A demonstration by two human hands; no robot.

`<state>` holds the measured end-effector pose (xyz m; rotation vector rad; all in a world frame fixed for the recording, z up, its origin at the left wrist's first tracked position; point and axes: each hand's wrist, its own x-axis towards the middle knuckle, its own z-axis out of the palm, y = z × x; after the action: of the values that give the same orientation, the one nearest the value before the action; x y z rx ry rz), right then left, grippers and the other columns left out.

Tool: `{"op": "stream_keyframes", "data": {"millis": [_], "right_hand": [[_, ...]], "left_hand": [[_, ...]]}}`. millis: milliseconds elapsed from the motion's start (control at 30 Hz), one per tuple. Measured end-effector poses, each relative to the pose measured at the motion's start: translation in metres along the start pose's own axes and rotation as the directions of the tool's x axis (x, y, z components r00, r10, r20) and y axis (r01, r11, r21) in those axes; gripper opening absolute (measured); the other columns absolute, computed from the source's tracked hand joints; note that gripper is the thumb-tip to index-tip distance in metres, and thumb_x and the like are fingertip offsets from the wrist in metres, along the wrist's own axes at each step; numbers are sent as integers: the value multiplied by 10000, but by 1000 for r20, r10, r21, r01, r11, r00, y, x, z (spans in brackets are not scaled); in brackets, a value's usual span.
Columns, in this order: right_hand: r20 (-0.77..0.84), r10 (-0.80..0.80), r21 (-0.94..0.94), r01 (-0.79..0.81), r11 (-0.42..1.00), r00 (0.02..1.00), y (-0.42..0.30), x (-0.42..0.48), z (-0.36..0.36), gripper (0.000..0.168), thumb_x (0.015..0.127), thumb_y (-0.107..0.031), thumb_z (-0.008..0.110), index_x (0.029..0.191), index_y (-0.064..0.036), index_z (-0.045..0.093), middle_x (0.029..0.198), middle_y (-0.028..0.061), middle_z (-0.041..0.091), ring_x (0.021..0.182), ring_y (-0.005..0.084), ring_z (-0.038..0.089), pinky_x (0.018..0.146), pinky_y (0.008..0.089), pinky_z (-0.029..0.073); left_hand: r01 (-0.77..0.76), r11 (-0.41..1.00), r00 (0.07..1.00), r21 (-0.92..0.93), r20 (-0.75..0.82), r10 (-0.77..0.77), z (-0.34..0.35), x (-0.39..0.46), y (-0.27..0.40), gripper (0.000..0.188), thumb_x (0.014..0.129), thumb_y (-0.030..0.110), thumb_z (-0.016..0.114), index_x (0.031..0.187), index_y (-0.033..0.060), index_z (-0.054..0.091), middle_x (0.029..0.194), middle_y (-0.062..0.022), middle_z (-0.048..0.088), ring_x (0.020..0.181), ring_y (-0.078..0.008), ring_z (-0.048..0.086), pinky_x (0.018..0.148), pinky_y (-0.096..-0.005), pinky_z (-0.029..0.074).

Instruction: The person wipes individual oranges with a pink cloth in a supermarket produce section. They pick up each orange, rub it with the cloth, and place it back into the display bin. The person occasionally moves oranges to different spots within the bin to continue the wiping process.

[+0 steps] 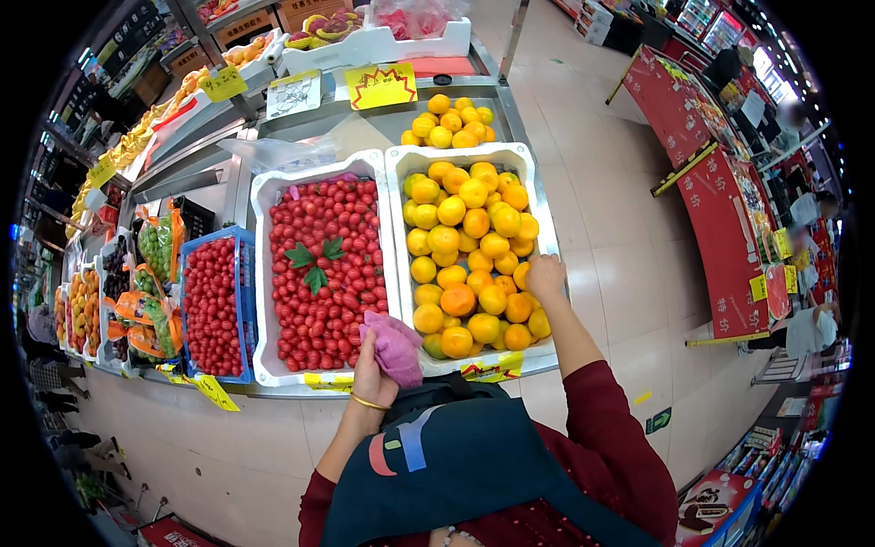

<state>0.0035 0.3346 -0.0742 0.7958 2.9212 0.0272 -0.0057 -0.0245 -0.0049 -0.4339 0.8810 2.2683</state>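
My left hand [377,372] is closed around a crumpled pink cloth [393,349], over the near right corner of a white foam box [258,328] of cherry tomatoes [342,222]. Green leaves [315,279] lie on the tomatoes. At the right wall of a second white foam box [405,301], full of mandarins [472,193], is my right hand [547,275]. Its fingers reach over the rim beside the fruit; the fingertips are hard to make out, so whether they grip anything cannot be told. More mandarins [450,123] are heaped behind that box.
A blue crate [247,308] of small tomatoes stands left, with bagged grapes [156,246] beyond. Yellow price signs [492,368] hang at the near edge. A metal post [513,41] rises behind. Across the tiled aisle, red-draped tables [718,260] stand right, with people [810,335] near them.
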Motion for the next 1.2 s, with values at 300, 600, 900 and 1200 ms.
{"op": "stream_keyframes", "data": {"millis": [300, 600, 900, 1200], "right_hand": [[-347, -107, 508, 282, 813, 932, -30, 51, -39, 598, 756, -212, 679, 1272, -3, 462, 1243, 214, 518, 1175, 367, 459, 998, 411, 379], [-409, 43, 693, 279, 665, 912, -59, 23, -41, 649, 722, -106, 680, 1296, 30, 410, 1260, 194, 489, 1170, 335, 466, 1023, 387, 347], [-238, -523, 835, 447, 321, 819, -178, -121, -79, 559, 681, -118, 737, 1174, 6, 503, 1115, 135, 528, 1058, 228, 520, 843, 320, 459], [-54, -613, 992, -27, -122, 788, -175, -140, -109, 601, 689, 42, 679, 1246, 16, 454, 1162, 85, 501, 1030, 172, 526, 886, 301, 456]], "left_hand": [[40, 997, 998, -59, 46, -37, 13, -9, 5, 415, 954, 449, 417, 1147, 92, 501, 1039, -46, 594, 986, -165, 577, 892, -333, 465], [-100, 995, 992, -1, -72, 100, -4, 12, -12, 431, 943, 330, 506, 1306, 128, 393, 1137, -16, 535, 1027, -125, 526, 880, -298, 452], [-489, 475, 808, 732, 175, 562, 16, 12, -8, 510, 914, 220, 543, 1367, 83, 352, 1273, -103, 461, 1174, -167, 450, 986, -294, 375], [41, 997, 996, -62, 78, -37, 13, -1, 11, 533, 899, 471, 506, 1285, 107, 455, 1184, -56, 545, 1059, -136, 538, 935, -267, 429]]}}
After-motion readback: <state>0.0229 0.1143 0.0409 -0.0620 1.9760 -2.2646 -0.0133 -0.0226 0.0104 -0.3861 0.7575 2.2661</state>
